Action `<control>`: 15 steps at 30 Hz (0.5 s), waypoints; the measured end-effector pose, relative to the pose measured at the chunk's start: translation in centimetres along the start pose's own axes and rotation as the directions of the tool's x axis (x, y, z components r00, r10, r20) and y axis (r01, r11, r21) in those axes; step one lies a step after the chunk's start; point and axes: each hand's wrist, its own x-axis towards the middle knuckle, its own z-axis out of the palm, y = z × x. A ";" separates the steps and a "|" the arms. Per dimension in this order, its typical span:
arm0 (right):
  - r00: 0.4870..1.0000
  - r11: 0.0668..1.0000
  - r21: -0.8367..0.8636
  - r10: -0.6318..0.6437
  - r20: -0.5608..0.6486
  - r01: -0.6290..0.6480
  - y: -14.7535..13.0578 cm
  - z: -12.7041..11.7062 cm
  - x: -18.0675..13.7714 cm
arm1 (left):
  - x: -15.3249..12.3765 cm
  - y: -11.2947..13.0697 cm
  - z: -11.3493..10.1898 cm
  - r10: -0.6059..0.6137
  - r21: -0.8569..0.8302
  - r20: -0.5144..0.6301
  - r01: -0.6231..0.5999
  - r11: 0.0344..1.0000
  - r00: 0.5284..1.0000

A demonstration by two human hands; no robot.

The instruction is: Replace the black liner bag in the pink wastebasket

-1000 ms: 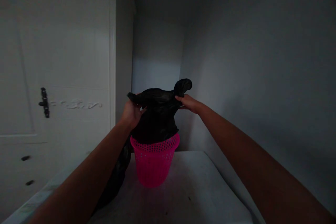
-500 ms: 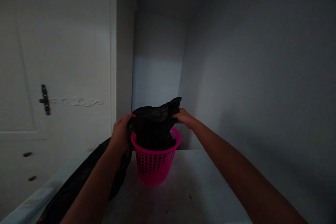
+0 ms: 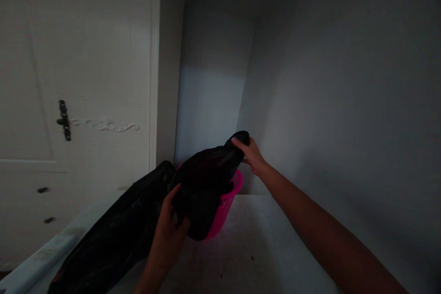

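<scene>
A pink perforated plastic basket (image 3: 223, 211) stands on the white surface, its front and left side mostly covered by a black plastic bag (image 3: 206, 170). The bag is draped over the rim, and part of it lies inside. With thumb and fingers, my right hand (image 3: 251, 154) grips the bag's raised edge above the basket's right side. On the left, my left hand (image 3: 170, 220) has its thumb and fingers closed around the bag's front edge. A long stretch of black plastic (image 3: 117, 229) lies to the left; whether it belongs to the same bag I cannot tell.
At the left rises a white cabinet (image 3: 110, 55) with a dark door handle (image 3: 64, 120) and dark drawer knobs. Grey walls (image 3: 327, 101) meet in a corner behind the basket. Small dark specks dot the white tabletop (image 3: 272, 239).
My left hand has moved down and toward me, drawing the bag over the basket's front. My right hand has risen slightly and moved right with its edge. The view has shifted a little.
</scene>
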 end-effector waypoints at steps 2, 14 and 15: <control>0.996 0.995 -0.076 -0.060 0.061 0.065 1.0 0.4 -0.4 | -0.5 0.0 0.4 -0.027 -0.109 -0.023 0.024 0.994 0.999; 0.962 0.792 -0.574 0.273 0.027 -0.208 6.5 -6.3 0.9 | -1.2 -4.5 -1.6 -0.282 -0.247 -0.109 0.249 0.936 0.953; 0.966 0.776 -0.598 0.257 0.010 -0.200 7.4 -6.5 0.7 | -1.2 -5.1 -1.5 -0.178 -0.116 -0.156 0.161 0.980 0.971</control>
